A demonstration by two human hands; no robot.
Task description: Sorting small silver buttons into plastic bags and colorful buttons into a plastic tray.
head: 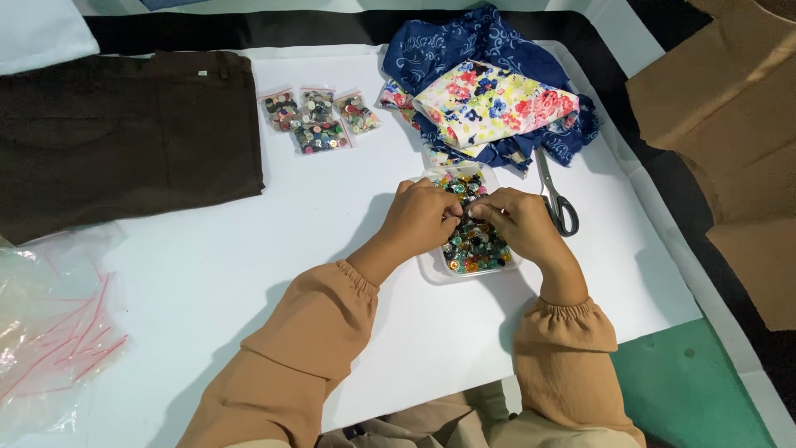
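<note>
A clear rectangular plastic tray (434, 264) brimming with mixed colourful buttons (473, 245) lies flat on white paper.

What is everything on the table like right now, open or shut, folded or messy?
Clear tray: open, full of buttons.
Small button bags: shut, lying flat.
Scissors: closed, lying flat.
Brown trousers: folded.
Flowery cloth: loosely bunched.
Left hand, right hand: fingers pinched together over the tray.

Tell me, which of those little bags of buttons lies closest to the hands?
The small bag of buttons in front, the one lying below the other three bags in the row, on the white sheet. It lies nearest the left hand.
</note>
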